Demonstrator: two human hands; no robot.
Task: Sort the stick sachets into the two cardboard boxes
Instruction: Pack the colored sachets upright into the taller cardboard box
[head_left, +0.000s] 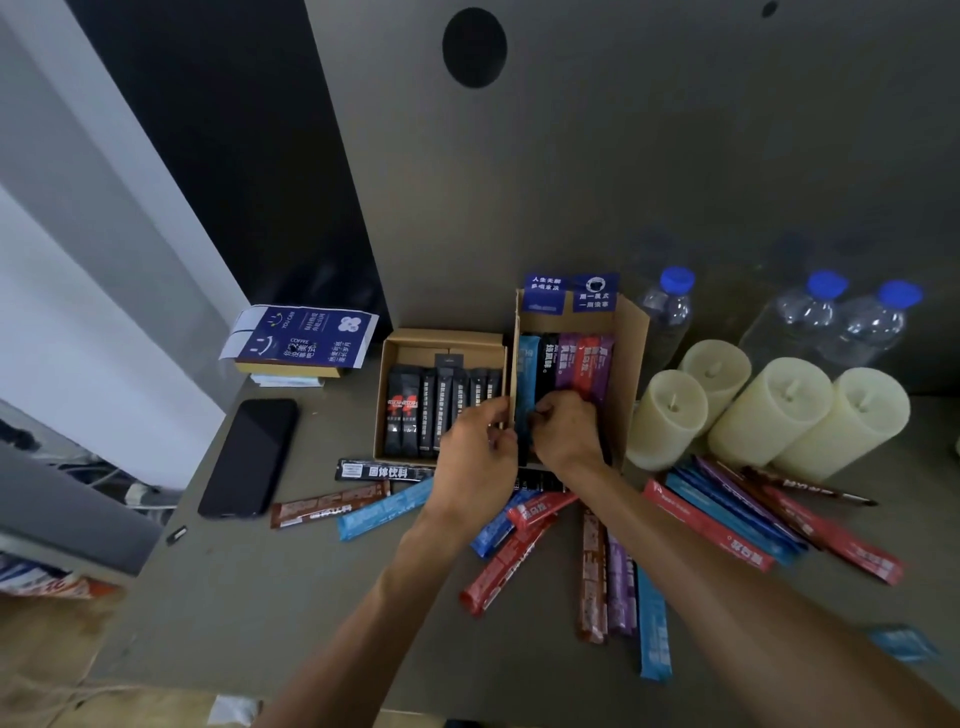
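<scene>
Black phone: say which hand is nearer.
Left. The left hand is at the left box, right of the phone; the right hand is farther right, in the right box.

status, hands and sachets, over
Right hand pinches one of the coloured stick sachets in open cardboard box; left hand alongside, grip unclear. Many loose sachets on table. Nothing blocking.
</scene>
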